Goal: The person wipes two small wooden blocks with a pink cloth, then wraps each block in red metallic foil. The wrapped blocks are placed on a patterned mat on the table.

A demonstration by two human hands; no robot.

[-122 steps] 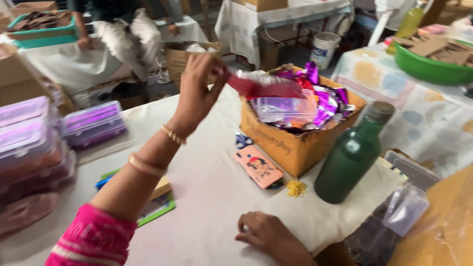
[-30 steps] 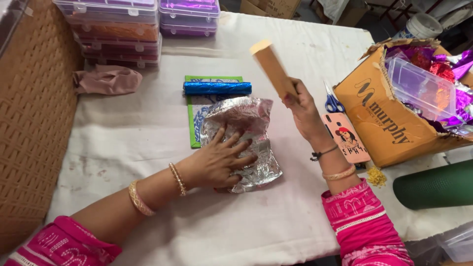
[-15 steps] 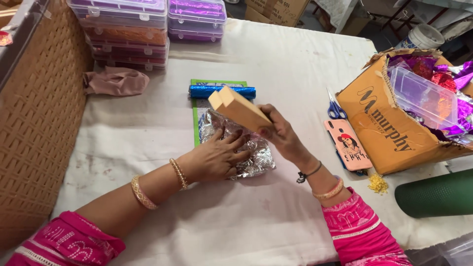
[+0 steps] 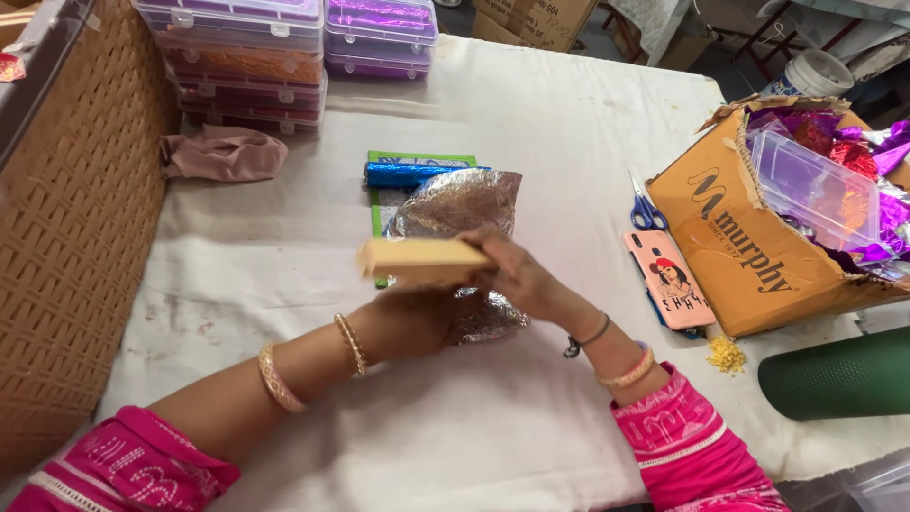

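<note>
My right hand [image 4: 519, 275] grips a tan wooden block [image 4: 422, 260] and holds it flat, low over a crumpled silver foil sheet [image 4: 460, 204] on the white table. Beneath the block, my left hand [image 4: 412, 320] rests palm down on the foil's near part; the block and my right hand partly cover it. A blue foil-wrapped roll [image 4: 408, 173] lies just beyond the foil on a green-edged card [image 4: 422, 158].
A woven basket [image 4: 71, 228] stands at the left. Stacked clear plastic boxes [image 4: 251, 57] sit at the back, a brown cloth [image 4: 223, 154] beside them. At the right are a cardboard box [image 4: 749, 251] of shiny wrappers, blue scissors [image 4: 645, 204], a phone [image 4: 668, 280] and a green bottle [image 4: 834, 374].
My right hand has swung the wooden block down from upright to flat over the foil. My left hand has stayed on the foil.
</note>
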